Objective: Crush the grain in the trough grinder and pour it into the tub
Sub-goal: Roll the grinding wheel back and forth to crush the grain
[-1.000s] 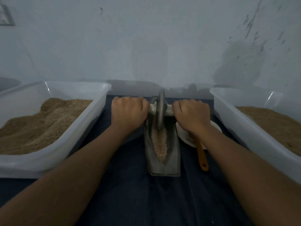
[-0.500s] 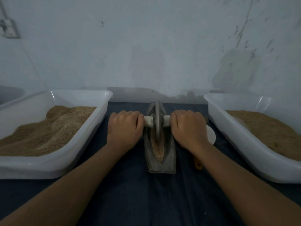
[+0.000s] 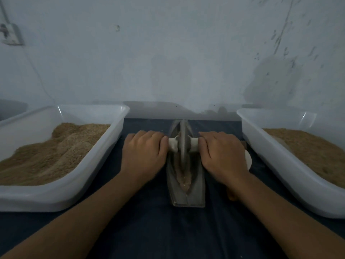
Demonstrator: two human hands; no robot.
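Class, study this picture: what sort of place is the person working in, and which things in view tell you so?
Probably a small, plain workroom for grinding grain by hand. A trough grinder with a wheel sits on a dark cloth, two white tubs of brown meal flank it, and a bare stained wall stands behind.

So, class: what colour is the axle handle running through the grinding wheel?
White, or off-white; the handle shows between the two hands in the head view.

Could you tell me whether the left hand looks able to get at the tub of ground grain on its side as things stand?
Probably yes: the tub stands open-topped just beside the left hand with nothing between, though that hand grips the roller handle.
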